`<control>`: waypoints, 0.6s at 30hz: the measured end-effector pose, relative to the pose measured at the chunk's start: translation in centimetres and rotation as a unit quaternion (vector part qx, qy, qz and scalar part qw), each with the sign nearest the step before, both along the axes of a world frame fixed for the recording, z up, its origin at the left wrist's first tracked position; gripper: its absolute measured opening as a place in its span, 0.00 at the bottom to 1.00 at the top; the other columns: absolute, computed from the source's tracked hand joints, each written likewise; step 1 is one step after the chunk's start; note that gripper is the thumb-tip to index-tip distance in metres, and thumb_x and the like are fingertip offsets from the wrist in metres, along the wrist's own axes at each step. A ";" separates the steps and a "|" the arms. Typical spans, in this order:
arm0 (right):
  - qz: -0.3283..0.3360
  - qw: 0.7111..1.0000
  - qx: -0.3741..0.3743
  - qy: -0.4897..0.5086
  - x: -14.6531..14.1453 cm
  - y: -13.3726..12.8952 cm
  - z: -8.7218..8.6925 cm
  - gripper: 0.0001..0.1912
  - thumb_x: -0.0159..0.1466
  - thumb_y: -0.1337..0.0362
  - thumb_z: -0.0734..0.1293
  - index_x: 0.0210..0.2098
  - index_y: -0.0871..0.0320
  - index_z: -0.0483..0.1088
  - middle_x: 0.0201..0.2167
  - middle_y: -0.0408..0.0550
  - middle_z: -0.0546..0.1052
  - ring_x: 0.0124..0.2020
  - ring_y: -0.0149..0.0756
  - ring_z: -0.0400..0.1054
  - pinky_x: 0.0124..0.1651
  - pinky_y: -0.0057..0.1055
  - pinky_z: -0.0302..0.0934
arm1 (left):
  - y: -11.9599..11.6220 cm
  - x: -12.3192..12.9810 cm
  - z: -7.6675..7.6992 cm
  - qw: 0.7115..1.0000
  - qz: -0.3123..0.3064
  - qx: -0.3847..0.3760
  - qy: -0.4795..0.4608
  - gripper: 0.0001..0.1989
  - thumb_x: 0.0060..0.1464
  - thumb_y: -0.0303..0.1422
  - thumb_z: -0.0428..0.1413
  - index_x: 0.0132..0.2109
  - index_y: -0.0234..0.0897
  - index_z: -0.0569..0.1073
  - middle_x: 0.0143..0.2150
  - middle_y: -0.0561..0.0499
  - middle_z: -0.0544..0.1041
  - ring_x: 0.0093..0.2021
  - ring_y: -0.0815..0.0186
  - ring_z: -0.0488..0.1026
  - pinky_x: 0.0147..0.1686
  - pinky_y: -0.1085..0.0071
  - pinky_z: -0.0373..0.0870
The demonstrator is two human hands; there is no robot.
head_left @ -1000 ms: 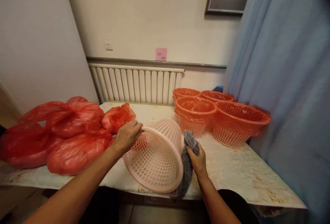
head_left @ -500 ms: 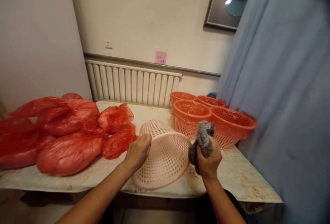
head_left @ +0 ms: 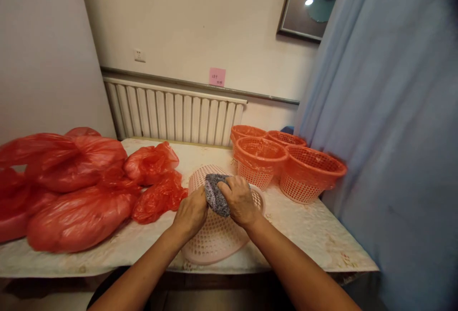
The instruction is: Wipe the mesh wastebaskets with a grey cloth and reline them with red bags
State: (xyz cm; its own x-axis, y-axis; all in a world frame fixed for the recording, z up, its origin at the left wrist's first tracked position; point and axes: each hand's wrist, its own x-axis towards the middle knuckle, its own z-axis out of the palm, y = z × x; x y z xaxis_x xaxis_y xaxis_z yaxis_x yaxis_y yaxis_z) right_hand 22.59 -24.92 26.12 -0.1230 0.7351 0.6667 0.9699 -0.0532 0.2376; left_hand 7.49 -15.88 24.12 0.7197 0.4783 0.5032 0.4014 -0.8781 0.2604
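Observation:
A pale pink perforated basket (head_left: 214,239) lies on its side near the front edge of the table, its open mouth facing me. My left hand (head_left: 191,213) is closed on the left part of its rim. In my right hand (head_left: 241,201) is a bunched grey speckled cloth (head_left: 216,195), held at the upper rim, close beside my left fingers. The two hands nearly touch, and the right one hides part of the basket's mouth.
Filled red plastic bags (head_left: 82,215) cover the table's left side, with smaller crumpled red bags (head_left: 155,196) beside them. Several baskets lined with red bags (head_left: 261,158) stand at the back right. A blue curtain (head_left: 386,110) hangs on the right.
My right hand has moved left with the grey cloth, from beside the basket's right edge to the upper rim next to my left hand. The view has shifted slightly.

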 end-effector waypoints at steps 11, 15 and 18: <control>-0.013 0.971 0.148 0.190 7.4 -1.5 -5.6 0.09 0.65 0.67 0.57 0.43 0.58 0.66 0.35 0.50 0.67 0.38 0.41 0.58 0.42 0.38 0.58 | -0.9 0.7 0.0 0.994 0.031 0.089 0.051 0.09 0.60 0.23 0.42 0.36 0.39 0.65 0.34 0.50 0.70 0.35 0.62 0.68 0.29 0.68 0.58; -0.005 0.918 0.224 0.327 8.9 -2.0 -8.5 0.06 0.62 0.62 0.60 0.38 0.56 0.66 0.35 0.48 0.68 0.39 0.41 0.60 0.45 0.40 0.59 | -1.0 0.9 0.1 0.995 0.022 0.087 0.049 0.09 0.59 0.22 0.42 0.36 0.39 0.64 0.34 0.50 0.70 0.35 0.61 0.68 0.30 0.68 0.58; -0.021 0.892 0.249 0.377 9.0 -2.5 -10.8 0.11 0.63 0.59 0.59 0.41 0.57 0.66 0.37 0.48 0.71 0.40 0.40 0.63 0.46 0.40 0.60 | -0.9 0.7 -0.1 0.995 0.029 0.076 0.049 0.10 0.59 0.22 0.42 0.36 0.39 0.65 0.34 0.49 0.70 0.35 0.61 0.68 0.30 0.67 0.58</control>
